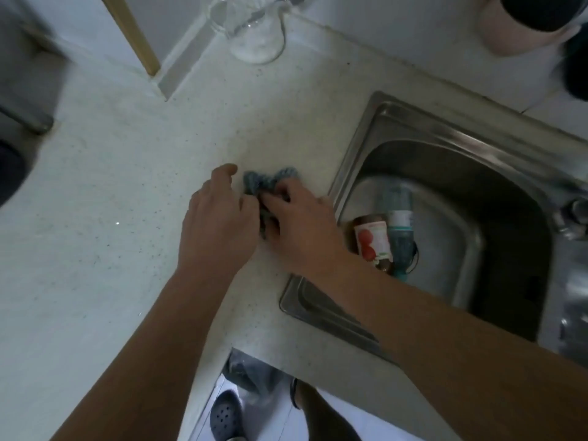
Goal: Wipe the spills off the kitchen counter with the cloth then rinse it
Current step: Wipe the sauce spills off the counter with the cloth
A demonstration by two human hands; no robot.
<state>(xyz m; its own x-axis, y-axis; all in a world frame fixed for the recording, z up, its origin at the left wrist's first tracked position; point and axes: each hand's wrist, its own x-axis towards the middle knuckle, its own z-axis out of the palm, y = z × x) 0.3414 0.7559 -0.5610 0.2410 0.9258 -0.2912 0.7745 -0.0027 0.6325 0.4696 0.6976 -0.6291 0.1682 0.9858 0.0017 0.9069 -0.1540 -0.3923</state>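
The blue cloth [270, 183] is bunched up on the speckled counter [127, 186] and is worked by both hands at once. It is gripped by the right hand [302, 227], whose fingers are curled into the folds on that side, while its near edge is pinched by the left hand [219, 224]; how tightly the left fingers are closed is hidden by the back of the hand, though its thumb is seen lifted free, just beyond the cloth's left end. Only the far part of the cloth shows past the knuckles.

The wiping stage is judged to be under way or close to its end: no wet patch or clear spill can be made out on the surface around the grip, but the picture is soft and the stone is flecked, so this cannot be settled. The cloth appears to be gathered rather than spread flat, which may point to a lift.

The rinse is not yet done. The sink [359, 148] lies just to the right of the grip, with a labelled jar [372, 240] and a teal bottle [397, 224] lying in its basin. Part of a tap [572, 218] is seen at the far right, well away from the hands, and no water is seen running
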